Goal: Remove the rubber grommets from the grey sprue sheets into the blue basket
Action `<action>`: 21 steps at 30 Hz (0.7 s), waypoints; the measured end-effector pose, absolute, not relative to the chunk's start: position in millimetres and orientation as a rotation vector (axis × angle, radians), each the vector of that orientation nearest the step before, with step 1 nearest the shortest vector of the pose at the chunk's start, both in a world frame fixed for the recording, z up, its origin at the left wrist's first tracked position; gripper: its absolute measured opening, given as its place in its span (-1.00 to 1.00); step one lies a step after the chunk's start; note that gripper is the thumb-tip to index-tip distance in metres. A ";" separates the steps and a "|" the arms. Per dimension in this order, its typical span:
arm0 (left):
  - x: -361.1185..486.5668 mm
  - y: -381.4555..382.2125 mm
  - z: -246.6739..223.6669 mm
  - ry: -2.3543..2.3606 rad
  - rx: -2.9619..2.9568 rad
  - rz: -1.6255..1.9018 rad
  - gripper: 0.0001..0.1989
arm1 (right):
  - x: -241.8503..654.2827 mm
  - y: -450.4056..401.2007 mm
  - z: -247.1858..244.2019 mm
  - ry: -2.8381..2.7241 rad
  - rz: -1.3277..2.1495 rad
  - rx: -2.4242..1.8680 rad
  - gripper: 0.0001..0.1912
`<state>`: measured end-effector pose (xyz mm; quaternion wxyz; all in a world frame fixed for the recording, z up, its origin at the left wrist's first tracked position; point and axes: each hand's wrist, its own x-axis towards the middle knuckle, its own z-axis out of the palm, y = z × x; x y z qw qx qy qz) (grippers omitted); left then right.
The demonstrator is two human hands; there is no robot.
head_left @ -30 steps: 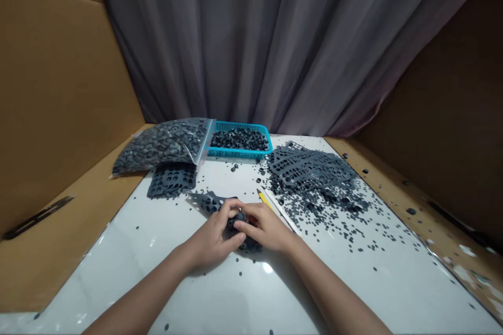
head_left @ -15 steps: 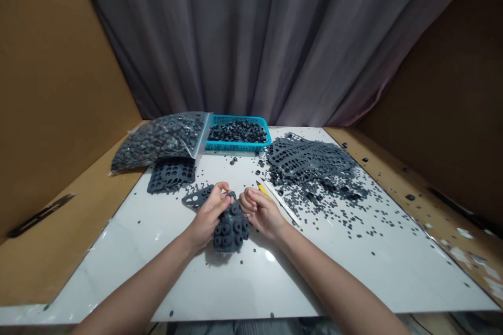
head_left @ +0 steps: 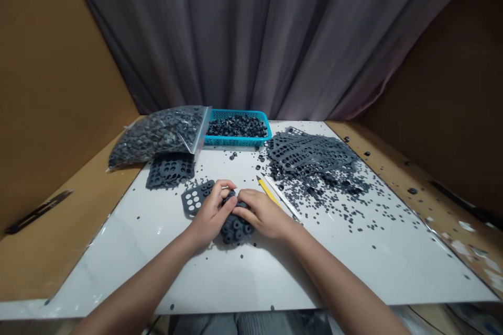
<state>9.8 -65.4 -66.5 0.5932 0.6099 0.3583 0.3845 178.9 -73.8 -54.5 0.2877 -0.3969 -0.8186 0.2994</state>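
Both of my hands hold one dark grey rubbery sheet studded with round, ring-like pieces, bent over above the white table. My left hand pinches its upper left part between thumb and fingers. From the other side my right hand grips the upper right part, fingers curled over it. The sheet's flat left end sticks out beyond my left hand and shows rows of open round holes. The fingertips cover the middle of the sheet, so what they press on there is hidden.
A zip bag full of grey pieces lies at the back left, partly over stacked sheets. Beside it stands a blue basket of small dark parts. Punched sheets and scattered bits lie right, near a yellow pencil and white stick.
My right hand has moved from beside the sheet onto it and now grips it. The sheet is bent more, and its holed left end has turned to face the camera.
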 end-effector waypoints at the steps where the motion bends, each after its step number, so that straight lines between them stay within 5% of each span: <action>1: 10.6 -65.1 -66.1 0.784 1.328 0.870 -0.79 | 178.5 -74.5 -55.2 -2.117 0.925 -1.006 -0.73; 6: 14.3 -62.3 -62.5 0.599 0.925 0.846 -0.68 | 171.2 -75.1 -64.2 -1.516 1.493 -0.824 -0.63; 10: 12.9 -60.0 -57.8 0.615 0.789 0.946 -0.66 | 172.1 -66.3 -68.2 -1.095 1.601 -0.604 -0.59; 21: 7.1 -64.5 -61.0 0.787 1.187 0.919 -0.75 | 189.2 -78.9 -39.8 -2.140 0.478 -1.136 -0.76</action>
